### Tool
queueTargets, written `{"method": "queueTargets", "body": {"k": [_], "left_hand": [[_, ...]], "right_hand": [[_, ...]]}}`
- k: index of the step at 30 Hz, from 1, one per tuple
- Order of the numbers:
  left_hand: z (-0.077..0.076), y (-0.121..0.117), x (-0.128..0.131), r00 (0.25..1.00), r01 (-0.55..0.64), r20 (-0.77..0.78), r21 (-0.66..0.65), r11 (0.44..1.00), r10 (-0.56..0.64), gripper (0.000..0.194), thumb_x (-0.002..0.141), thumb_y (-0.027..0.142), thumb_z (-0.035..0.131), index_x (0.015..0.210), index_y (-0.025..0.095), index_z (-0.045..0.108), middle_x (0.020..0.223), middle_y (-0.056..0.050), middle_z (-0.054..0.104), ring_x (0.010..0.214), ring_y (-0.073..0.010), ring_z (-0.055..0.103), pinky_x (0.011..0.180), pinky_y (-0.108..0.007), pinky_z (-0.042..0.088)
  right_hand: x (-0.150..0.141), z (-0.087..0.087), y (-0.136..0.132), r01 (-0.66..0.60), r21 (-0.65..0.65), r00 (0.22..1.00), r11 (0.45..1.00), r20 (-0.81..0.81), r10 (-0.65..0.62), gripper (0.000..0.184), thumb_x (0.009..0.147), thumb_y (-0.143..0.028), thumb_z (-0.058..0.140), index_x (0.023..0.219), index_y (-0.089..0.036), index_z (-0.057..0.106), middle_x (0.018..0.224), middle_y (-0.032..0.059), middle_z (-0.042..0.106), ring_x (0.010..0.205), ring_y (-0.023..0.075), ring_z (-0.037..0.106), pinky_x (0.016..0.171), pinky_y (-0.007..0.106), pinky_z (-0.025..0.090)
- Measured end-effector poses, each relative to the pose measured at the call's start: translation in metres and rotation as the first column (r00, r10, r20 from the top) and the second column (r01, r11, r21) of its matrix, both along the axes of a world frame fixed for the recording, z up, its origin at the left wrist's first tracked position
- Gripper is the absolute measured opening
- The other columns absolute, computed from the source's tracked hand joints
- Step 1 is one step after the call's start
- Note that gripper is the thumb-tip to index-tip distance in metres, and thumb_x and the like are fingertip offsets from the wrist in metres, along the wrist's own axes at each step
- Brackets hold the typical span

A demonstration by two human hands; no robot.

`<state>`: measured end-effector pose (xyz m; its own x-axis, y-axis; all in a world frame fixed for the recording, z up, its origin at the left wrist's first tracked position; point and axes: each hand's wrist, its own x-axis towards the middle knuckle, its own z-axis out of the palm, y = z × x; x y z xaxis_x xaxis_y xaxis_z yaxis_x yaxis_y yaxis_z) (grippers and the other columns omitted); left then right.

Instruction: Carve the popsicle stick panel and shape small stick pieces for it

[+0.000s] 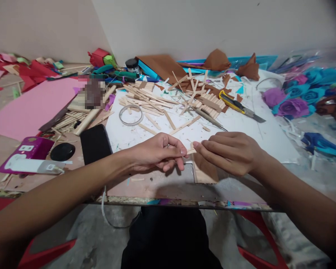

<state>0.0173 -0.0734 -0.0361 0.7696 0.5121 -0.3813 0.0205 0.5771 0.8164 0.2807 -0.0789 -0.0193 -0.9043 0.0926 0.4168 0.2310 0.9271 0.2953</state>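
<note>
My left hand (156,152) and my right hand (229,151) meet near the table's front edge, both pinching one short wooden craft stick (190,151) between their fingertips. Under my right hand lies a small panel of glued sticks (203,172), partly hidden. Behind the hands, a heap of loose wooden sticks (151,100) spreads over a white sheet (240,127). A second glued stick panel (211,104) lies further back.
A yellow utility knife (236,106), a tape ring (131,114), a black phone (95,144), a round black lid (62,151), a purple box (30,149), pink paper (36,106), brown paper shapes (217,59) and paper roses (292,101) crowd the table.
</note>
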Motion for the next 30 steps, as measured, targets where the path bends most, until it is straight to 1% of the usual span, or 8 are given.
{"method": "queueTargets", "body": {"k": [4, 6, 8, 12, 16, 18, 23, 30], "left_hand": [[0.004, -0.001, 0.001, 0.998, -0.006, -0.062, 0.124, 0.992, 0.014, 0.033, 0.087, 0.041, 0.081, 0.082, 0.012, 0.065, 0.068, -0.004, 0.073, 0.038, -0.0025, 0.048, 0.041, -0.015, 0.04], [0.005, -0.001, 0.001, 0.994, -0.013, -0.105, 0.222, 0.975, 0.038, 0.033, 0.089, 0.041, 0.078, 0.082, 0.012, 0.065, 0.066, -0.003, 0.072, 0.04, -0.0026, 0.049, 0.04, -0.013, 0.038], [0.005, -0.002, 0.001, 0.988, -0.013, -0.141, 0.316, 0.949, 0.06, 0.032, 0.092, 0.042, 0.075, 0.084, 0.012, 0.065, 0.066, -0.001, 0.07, 0.043, -0.0025, 0.05, 0.04, -0.012, 0.036], [0.0, -0.004, 0.0, 0.978, -0.022, -0.169, 0.507, 0.861, 0.125, 0.028, 0.099, 0.038, 0.065, 0.087, 0.013, 0.065, 0.071, -0.002, 0.07, 0.048, -0.0039, 0.055, 0.047, -0.014, 0.042], [-0.003, -0.007, -0.001, 0.975, -0.005, -0.172, 0.608, 0.794, 0.138, 0.025, 0.101, 0.035, 0.061, 0.089, 0.013, 0.064, 0.074, -0.002, 0.069, 0.052, -0.0055, 0.057, 0.05, -0.015, 0.044], [-0.002, -0.008, -0.001, 0.976, 0.004, -0.175, 0.603, 0.798, 0.128, 0.025, 0.101, 0.035, 0.061, 0.089, 0.014, 0.064, 0.074, -0.002, 0.07, 0.052, -0.0057, 0.057, 0.05, -0.015, 0.044], [0.004, -0.006, -0.002, 0.973, 0.037, -0.213, 0.53, 0.847, 0.091, 0.028, 0.101, 0.037, 0.062, 0.088, 0.012, 0.066, 0.076, -0.005, 0.073, 0.047, -0.0052, 0.057, 0.046, -0.015, 0.042], [0.009, -0.003, 0.0, 0.974, 0.038, -0.211, 0.504, 0.863, 0.08, 0.03, 0.101, 0.034, 0.063, 0.089, 0.009, 0.073, 0.074, -0.005, 0.073, 0.057, -0.007, 0.064, 0.053, -0.015, 0.047]], "right_hand": [[-0.002, -0.007, 0.002, 0.067, -0.105, 0.994, 0.992, -0.074, -0.075, 0.031, 0.102, -0.013, 0.053, 0.133, -0.015, 0.056, 0.079, 0.0042, 0.072, 0.064, 0.0162, 0.065, 0.056, 0.031, 0.048], [-0.002, -0.01, 0.004, 0.105, -0.277, 0.978, 0.955, -0.146, -0.15, 0.033, 0.103, -0.022, 0.058, 0.136, -0.017, 0.056, 0.08, 0.0023, 0.073, 0.065, 0.0132, 0.066, 0.058, 0.026, 0.049], [-0.002, -0.012, 0.007, 0.077, -0.476, 0.957, 0.876, -0.21, -0.199, 0.038, 0.1, -0.033, 0.066, 0.135, -0.018, 0.06, 0.08, 0.0012, 0.075, 0.066, 0.0111, 0.068, 0.062, 0.023, 0.052], [-0.007, -0.011, 0.007, 0.045, -0.772, 0.927, 0.634, -0.205, -0.316, 0.02, 0.097, -0.035, 0.07, 0.103, -0.016, 0.074, 0.068, -0.0011, 0.072, 0.054, 0.0074, 0.061, 0.053, 0.019, 0.046], [-0.012, -0.012, 0.001, -0.046, -0.973, 0.913, 0.226, -0.133, -0.387, 0.028, 0.102, -0.035, 0.062, 0.085, -0.014, 0.069, 0.062, -0.0011, 0.066, 0.049, 0.0066, 0.056, 0.047, 0.019, 0.042], [-0.014, -0.013, -0.003, -0.096, -0.988, 0.9, 0.12, -0.138, -0.414, 0.028, 0.101, -0.036, 0.064, 0.084, -0.013, 0.068, 0.064, -0.0002, 0.066, 0.048, 0.007, 0.056, 0.047, 0.019, 0.043], [-0.018, -0.013, -0.006, -0.111, -0.991, 0.879, 0.078, -0.135, -0.458, 0.03, 0.098, -0.038, 0.068, 0.082, -0.013, 0.067, 0.063, -0.0001, 0.066, 0.045, 0.0066, 0.055, 0.043, 0.018, 0.042], [-0.017, -0.012, -0.006, -0.088, -0.996, 0.873, -0.006, -0.075, -0.482, 0.031, 0.097, -0.04, 0.068, 0.08, -0.014, 0.066, 0.061, -0.0007, 0.064, 0.044, 0.0068, 0.053, 0.041, 0.018, 0.042]]}}
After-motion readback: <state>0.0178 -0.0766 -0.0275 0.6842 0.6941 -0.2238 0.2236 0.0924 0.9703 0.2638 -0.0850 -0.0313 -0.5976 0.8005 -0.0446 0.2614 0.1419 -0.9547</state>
